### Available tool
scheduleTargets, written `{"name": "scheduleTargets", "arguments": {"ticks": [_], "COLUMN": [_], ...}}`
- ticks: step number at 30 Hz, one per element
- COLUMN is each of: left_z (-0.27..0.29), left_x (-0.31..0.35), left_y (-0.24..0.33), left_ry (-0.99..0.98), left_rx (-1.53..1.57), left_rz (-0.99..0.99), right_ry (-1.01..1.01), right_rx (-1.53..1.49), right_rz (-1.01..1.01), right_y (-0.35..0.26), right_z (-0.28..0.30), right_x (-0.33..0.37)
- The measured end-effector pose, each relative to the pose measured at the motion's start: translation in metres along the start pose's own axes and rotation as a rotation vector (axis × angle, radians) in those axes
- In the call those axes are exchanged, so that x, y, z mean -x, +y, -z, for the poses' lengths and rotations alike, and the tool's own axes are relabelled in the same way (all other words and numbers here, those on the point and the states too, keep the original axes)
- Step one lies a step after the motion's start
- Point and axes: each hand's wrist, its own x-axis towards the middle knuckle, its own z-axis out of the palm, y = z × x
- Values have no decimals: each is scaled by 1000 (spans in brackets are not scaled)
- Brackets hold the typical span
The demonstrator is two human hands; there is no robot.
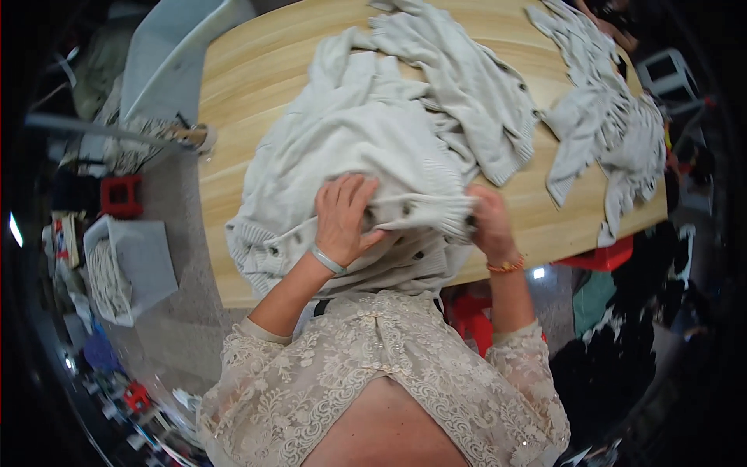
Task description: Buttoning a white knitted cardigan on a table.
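A pale grey-white knitted cardigan [366, 148] with dark buttons lies piled on the wooden table [249, 70]. My left hand [342, 218] presses flat on its ribbed button band near the table's front edge, fingers spread over the fabric. At the band's right end my right hand [489, 222] pinches the knit. A second knitted garment [467, 86] of the same colour lies over the top right of the pile.
Another pale knitted garment [607, 117] is spread at the table's right end, with a person's hand [615, 31] near its far corner. On the floor to the left stand a grey bin [128, 268] with knitwear and a red stool [120, 194]. Red stools [603, 257] sit under the table.
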Motion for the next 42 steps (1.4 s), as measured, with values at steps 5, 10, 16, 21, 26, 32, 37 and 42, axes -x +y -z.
{"name": "scheduleTargets", "arguments": {"ticks": [5,10,16,21,26,32,37,42], "left_z": [28,87,109,80,33,-4,112,324], "left_x": [33,19,-5,5,12,21,-91,-196], "left_y": [-40,48,73,45,56,-10,-137,-236], "left_ry": [59,157,236,-72,-388,-494,287,649], "left_rx": [437,1181,676,911,1637,2021,1507,1441], "left_rz": [343,108,-581,-242,363,1037,634,108], "right_ry": [-270,-233,-418,-154,-3,-26,-69,-13], "right_rx": [198,1080,660,222,68,761,664,493], "right_rz": [258,539,665,462,195,-8,-93,-1], "right_y": [-65,-56,-40,-50,-76,-35,-11,-20], "right_z": [-17,-79,-81,-80,-90,-59,-33,-57], "right_x": [8,-9,-2,17,13,-32,-36,-47]}}
